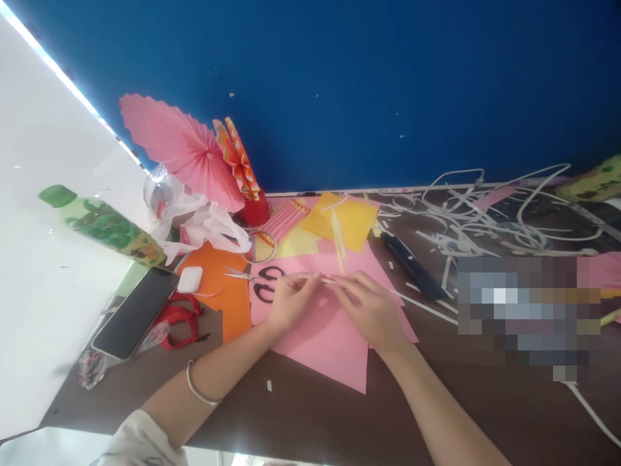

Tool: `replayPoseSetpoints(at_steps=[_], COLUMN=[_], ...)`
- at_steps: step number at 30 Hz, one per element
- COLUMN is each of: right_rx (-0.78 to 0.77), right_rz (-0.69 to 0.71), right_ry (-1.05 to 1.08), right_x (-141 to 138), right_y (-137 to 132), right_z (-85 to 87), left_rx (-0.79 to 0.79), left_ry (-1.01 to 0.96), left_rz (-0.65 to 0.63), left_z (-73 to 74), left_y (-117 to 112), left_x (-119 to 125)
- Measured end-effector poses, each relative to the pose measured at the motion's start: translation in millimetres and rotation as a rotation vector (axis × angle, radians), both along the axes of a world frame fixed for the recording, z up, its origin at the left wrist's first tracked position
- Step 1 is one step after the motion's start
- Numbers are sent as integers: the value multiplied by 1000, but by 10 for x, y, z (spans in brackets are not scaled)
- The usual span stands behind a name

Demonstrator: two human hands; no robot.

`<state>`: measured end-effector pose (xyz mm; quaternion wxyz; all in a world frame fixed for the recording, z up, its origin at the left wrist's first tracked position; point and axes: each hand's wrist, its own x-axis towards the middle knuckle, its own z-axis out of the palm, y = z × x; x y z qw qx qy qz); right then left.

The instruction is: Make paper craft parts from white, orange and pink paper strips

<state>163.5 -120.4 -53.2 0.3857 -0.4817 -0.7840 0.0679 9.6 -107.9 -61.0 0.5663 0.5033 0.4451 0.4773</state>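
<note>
A thin pale strip (pixel 328 281) runs between my two hands above a sheet of pink paper (pixel 334 356). My left hand (pixel 294 299) pinches one end of it between thumb and fingers. On the other end, the fingers of my right hand (pixel 367 305) are closed. Whether the strip is paper or tape I cannot tell. Black-handled scissors (pixel 264 283) lie just left of my left hand, blades pointing left. Beyond my hands, yellow paper (pixel 356 223) and narrow cream strips (pixel 338 239) rest on the pink sheets. Pleated pink paper (pixel 288 220) lies beside them.
At left are a phone (pixel 136 314), a white case (pixel 190 279), orange paper (pixel 213 288), red straps (pixel 184 323) and a green-capped bottle (pixel 107 226). A pink paper fan (pixel 184 145) stands behind. Tangled white strips (pixel 466 213) and a dark, long object (pixel 412 265) lie at right.
</note>
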Motion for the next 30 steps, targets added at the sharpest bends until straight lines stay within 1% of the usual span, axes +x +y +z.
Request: replayPoseSetpoints(at_steps=[9, 12, 17, 24, 30], right_rx=[13, 7, 16, 3, 15], right_rz=[27, 30, -6, 76, 74], right_ry=[-27, -29, -11, -49, -37], right_x=[-14, -8, -4, 24, 34], right_y=[-10, -9, -9, 2, 1], right_z=[8, -10, -14, 4, 12], left_rx=[13, 26, 35, 20, 11], left_ry=[-8, 30, 86, 39, 36], left_rz=[-44, -26, -27, -17, -19], left_z=[0, 0, 16, 11, 28], left_y=[-8, -7, -10, -12, -22], left_x=[4, 5, 6, 5, -6])
